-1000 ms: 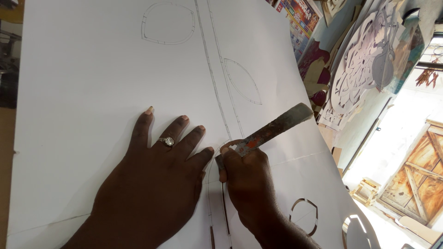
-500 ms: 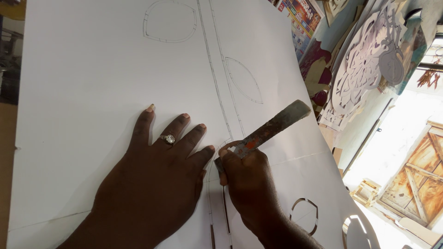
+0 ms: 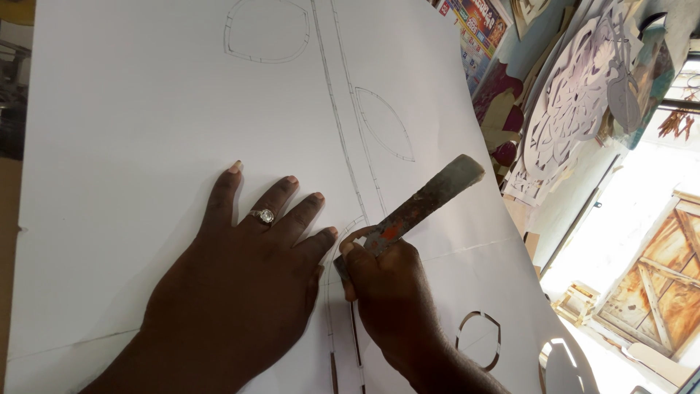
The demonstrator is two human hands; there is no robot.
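From the head view I look down on a large white sheet that covers nearly the whole working surface, with a cluttered workshop corner off to the right: a pale openwork cut-out panel leaning among coloured boards, and a wooden crate in bright light below it. The sheet carries pencilled outlines, a rounded shape near the top, a leaf shape beside two long parallel lines that run down the middle, and two openings already cut through near the lower right edge. My left hand lies flat on the sheet with fingers spread, gripping nothing, a ring on one finger, its forefinger just beside the parallel lines. My right hand is closed tightly around the lower end of a worn metal cutting blade, its rusty flat handle slanting up to the right. The blade's tip meets the sheet at the parallel lines, between the two hands.
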